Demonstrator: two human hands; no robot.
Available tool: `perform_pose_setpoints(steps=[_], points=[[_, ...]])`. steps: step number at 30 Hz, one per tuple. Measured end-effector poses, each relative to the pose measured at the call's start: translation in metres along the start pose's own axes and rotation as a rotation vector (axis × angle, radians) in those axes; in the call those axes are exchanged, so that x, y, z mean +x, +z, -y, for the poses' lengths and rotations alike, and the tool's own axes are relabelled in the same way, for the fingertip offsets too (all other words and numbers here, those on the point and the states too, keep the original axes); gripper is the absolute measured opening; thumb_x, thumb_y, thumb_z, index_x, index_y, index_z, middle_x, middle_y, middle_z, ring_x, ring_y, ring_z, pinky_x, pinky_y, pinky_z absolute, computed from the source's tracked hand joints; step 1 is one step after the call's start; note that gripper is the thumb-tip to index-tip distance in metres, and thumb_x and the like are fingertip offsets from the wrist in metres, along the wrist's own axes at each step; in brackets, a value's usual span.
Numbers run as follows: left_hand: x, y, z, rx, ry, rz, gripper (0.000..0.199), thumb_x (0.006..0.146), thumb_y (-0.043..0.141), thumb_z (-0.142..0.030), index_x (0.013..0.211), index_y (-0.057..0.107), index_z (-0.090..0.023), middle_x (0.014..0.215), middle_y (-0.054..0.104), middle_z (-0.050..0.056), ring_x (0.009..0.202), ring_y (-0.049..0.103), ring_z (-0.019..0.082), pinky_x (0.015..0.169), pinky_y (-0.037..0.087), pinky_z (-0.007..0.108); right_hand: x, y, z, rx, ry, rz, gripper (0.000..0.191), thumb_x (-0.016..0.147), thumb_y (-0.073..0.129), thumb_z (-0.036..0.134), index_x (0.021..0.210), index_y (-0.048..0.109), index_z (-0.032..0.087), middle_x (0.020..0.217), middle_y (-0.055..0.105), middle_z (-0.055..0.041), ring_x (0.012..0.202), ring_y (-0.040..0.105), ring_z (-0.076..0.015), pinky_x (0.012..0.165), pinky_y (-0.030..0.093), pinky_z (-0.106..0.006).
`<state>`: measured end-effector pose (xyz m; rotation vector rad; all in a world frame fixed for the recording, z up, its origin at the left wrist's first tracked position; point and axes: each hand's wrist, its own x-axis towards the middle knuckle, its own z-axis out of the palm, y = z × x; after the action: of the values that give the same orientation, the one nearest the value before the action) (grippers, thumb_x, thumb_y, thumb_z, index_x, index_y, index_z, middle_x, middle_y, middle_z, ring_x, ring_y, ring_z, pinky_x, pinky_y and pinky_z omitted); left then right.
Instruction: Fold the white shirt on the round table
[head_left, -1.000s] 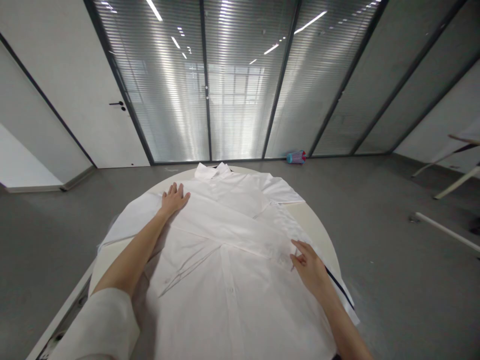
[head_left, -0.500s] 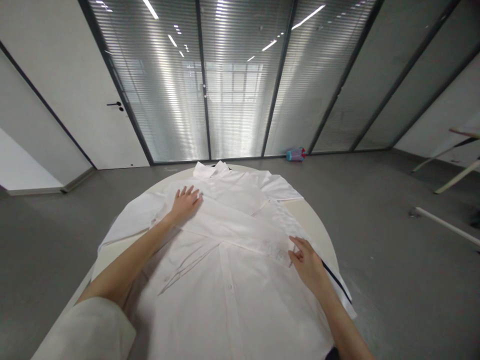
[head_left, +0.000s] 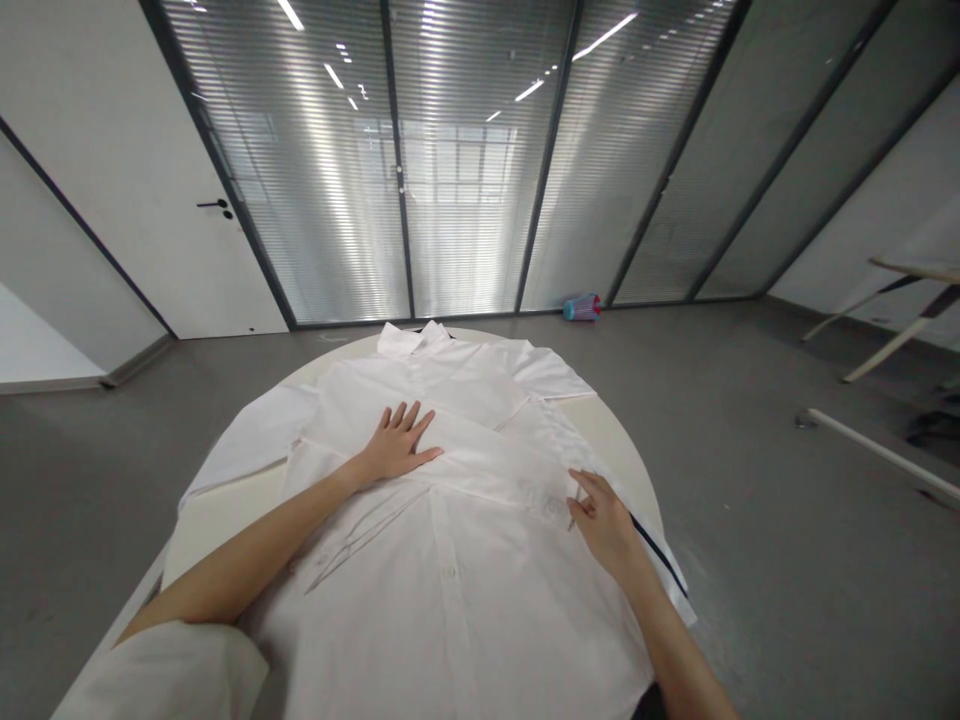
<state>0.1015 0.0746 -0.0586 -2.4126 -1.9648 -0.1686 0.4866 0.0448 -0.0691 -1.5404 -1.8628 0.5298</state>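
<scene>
A white button shirt (head_left: 480, 450) lies spread on a round pale surface (head_left: 225, 525), with its collar (head_left: 409, 340) at the far side and its lower part running toward the person at the near side. The shirt covers most of the surface, and 1 long sleeve (head_left: 247, 440) goes out to the left, over the edge. A fold band crosses the shirt's middle, and the button placket (head_left: 450, 570) runs from this band toward the near side. The person's left hand (head_left: 394, 445) lies flat and open on the shirt, just at the fold band, with its fingers (head_left: 401, 420) spread wide. The right hand (head_left: 604, 525) is at the right end of the same band, and its fingers (head_left: 589, 490) are curled narrow at the folded edge of the cloth. It seems to pinch the cloth, but one cannot tell if it really grips. A pale loose sleeve (head_left: 165, 675) covers the left forearm at the near left. A thin dark strip (head_left: 658, 555) shows along the right edge of the shirt. Beyond the surface, a small blue and pink cylinder (head_left: 581, 307) lies on the grey floor (head_left: 750, 500) beside the glass wall (head_left: 465, 170), which has blinds, and a white door (head_left: 150, 150) stands at the far left.
</scene>
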Motion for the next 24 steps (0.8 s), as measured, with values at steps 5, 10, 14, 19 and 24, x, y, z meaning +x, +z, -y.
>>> perform_pose_setpoints(steps=[5, 10, 14, 19, 24], points=[[0.001, 0.0, 0.0, -0.01, 0.003, -0.001, 0.088, 0.088, 0.043, -0.077, 0.158, 0.031, -0.024, 0.164, 0.023, 0.013, 0.15, 0.021, 0.04, 0.119, 0.017, 0.057, 0.001, -0.001, 0.002, -0.036, 0.014, 0.029, 0.053, 0.082, 0.043, 0.031, 0.125, 0.065, 0.011, 0.132, 0.058, -0.0186, 0.057, 0.058, -0.0145, 0.077, 0.056, -0.039], [-0.002, -0.004, 0.001, -0.018, 0.035, -0.066, 0.081, 0.09, 0.043, -0.074, 0.154, 0.038, -0.025, 0.164, 0.024, 0.01, 0.151, 0.022, 0.037, 0.12, 0.019, 0.056, 0.0, -0.002, 0.005, -0.143, 0.001, 0.033, 0.049, 0.084, 0.043, 0.026, 0.124, 0.067, 0.012, 0.13, 0.057, -0.0173, 0.058, 0.06, -0.0138, 0.081, 0.056, -0.038], [-0.005, -0.004, 0.002, -0.047, 0.119, -0.09, 0.072, 0.094, 0.04, -0.07, 0.154, 0.039, -0.03, 0.163, 0.029, 0.005, 0.151, 0.024, 0.032, 0.121, 0.018, 0.054, -0.003, -0.011, 0.021, -0.338, -0.025, -0.006, 0.042, 0.087, 0.044, 0.023, 0.117, 0.071, 0.015, 0.119, 0.058, -0.0155, 0.074, 0.066, -0.0182, 0.081, 0.055, -0.037], [-0.003, -0.001, 0.004, -0.056, 0.114, -0.045, 0.077, 0.091, 0.04, -0.075, 0.156, 0.032, -0.034, 0.164, 0.027, 0.003, 0.15, 0.025, 0.033, 0.12, 0.02, 0.056, 0.013, -0.021, 0.082, -0.459, -0.271, 0.048, 0.04, 0.095, 0.039, 0.023, 0.121, 0.069, 0.019, 0.122, 0.059, -0.0132, 0.091, 0.067, -0.0213, 0.091, 0.051, -0.039], [-0.002, 0.001, 0.004, -0.048, 0.11, -0.043, 0.08, 0.09, 0.04, -0.076, 0.157, 0.029, -0.034, 0.164, 0.025, 0.003, 0.15, 0.024, 0.033, 0.119, 0.021, 0.058, 0.052, 0.027, 0.149, -0.489, -0.435, 0.281, 0.051, 0.102, 0.032, 0.032, 0.143, 0.052, 0.008, 0.144, 0.053, -0.0182, 0.132, 0.049, -0.0307, 0.109, 0.039, -0.046]])
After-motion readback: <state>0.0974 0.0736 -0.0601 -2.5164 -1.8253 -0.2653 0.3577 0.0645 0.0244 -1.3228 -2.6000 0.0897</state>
